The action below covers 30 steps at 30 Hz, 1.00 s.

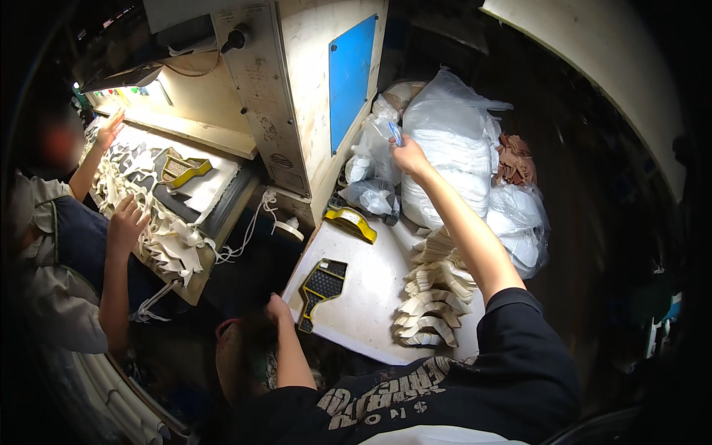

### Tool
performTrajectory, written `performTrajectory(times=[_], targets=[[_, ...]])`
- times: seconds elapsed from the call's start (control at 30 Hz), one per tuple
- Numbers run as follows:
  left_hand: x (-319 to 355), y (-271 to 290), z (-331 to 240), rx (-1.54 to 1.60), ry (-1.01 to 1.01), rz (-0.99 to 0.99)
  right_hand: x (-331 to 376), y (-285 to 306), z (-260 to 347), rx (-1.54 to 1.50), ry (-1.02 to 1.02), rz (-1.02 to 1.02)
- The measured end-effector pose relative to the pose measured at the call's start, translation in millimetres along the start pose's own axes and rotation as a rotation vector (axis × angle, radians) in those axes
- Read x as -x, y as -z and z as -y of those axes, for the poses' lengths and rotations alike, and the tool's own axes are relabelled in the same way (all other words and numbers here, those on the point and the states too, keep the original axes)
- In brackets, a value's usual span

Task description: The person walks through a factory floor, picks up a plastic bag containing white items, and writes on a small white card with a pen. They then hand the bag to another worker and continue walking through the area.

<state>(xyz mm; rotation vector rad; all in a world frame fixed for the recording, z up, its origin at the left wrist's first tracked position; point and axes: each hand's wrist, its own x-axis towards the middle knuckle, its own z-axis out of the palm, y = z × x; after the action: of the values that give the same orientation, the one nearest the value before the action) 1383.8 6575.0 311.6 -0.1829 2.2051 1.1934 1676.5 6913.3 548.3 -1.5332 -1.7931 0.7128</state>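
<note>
My right hand (409, 154) is reached far out over the bagged pile, its fingers closed round a slim blue-and-white pen (395, 133). Below it lies a clear plastic bag (452, 111) stuffed with white pieces. My left hand (279, 308) is low at the white table's (363, 285) left edge, fingers curled; what they hold, if anything, is lost in the dark. Just right of that hand, a yellow-rimmed black cutting die (323, 288) lies flat. Farther back rests a second yellow die (351, 224). Stacked cream cut pieces (429, 315) line the table's right side.
At left a co-worker's hands (126, 222) hover over a bench of cream cut pieces (167, 241) with another yellow die (182, 169). A tall machine cabinet (259, 96) stands between. More bags (517, 226) and brown pieces (515, 159) sit at right. White cord (252, 222) hangs between the tables.
</note>
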Motion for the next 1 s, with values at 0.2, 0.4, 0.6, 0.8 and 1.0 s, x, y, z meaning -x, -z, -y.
performTrajectory(times=[0.2,0.4,0.6,0.8,1.0], targets=[[12,6,-10,-0.017,0.041,-0.017,-55,-32,1,0.498,0.035,0.052],[-23,0,21,-0.001,-0.132,-0.177,-53,-77,-3,0.663,-0.023,0.214],[-14,4,7,-0.024,-0.059,-0.145,-43,-64,-13,0.637,0.009,0.373],[-8,6,4,-0.009,-0.038,-0.074,-11,-30,11,0.555,-0.055,0.58],[-16,8,13,-0.051,-0.041,-0.083,157,35,26,0.071,0.282,0.674]])
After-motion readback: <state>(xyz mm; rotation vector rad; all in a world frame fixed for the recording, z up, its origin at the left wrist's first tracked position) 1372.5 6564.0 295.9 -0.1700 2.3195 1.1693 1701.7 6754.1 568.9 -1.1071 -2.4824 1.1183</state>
